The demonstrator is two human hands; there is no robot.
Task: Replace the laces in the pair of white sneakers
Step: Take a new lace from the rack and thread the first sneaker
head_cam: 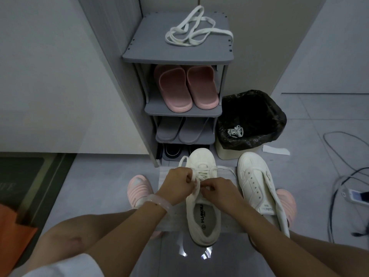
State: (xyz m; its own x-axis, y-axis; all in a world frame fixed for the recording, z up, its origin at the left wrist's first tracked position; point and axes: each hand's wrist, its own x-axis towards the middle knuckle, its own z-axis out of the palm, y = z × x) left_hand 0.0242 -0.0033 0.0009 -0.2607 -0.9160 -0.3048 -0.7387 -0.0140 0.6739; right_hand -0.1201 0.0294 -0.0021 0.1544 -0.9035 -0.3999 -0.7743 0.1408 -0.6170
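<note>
Your left hand [177, 183] and right hand [218, 189] meet over the laced sneaker [203, 198], which stands upright on a pale mat [165, 177] with its toe pointing at the grey shoe rack [179, 56]. Your left hand's fingers curl round a strand of the white lace [196, 189] at the sneaker's throat; your right hand's fingertips pinch the same lace just beside them, so both hands grip narrowly on it. One lace loop [182, 159] lies off the toe on the side of your left hand, and a free end [225, 168] trails toward the second sneaker [257, 186]. That second sneaker lies just to the right of the laced one, tilted, its eyelets bare. A loose white lace [196, 30] lies in a tangle on the rack's top shelf. Pink slippers [186, 86] sit on the shelf below, grey slippers [182, 129] on the next, and a dark shoe [172, 150] at the bottom. A bin with a black liner [251, 124] stands just right of the rack and holds a bundled lace [236, 131]. Cables [337, 170] run across the floor well to the right of the bin.
</note>
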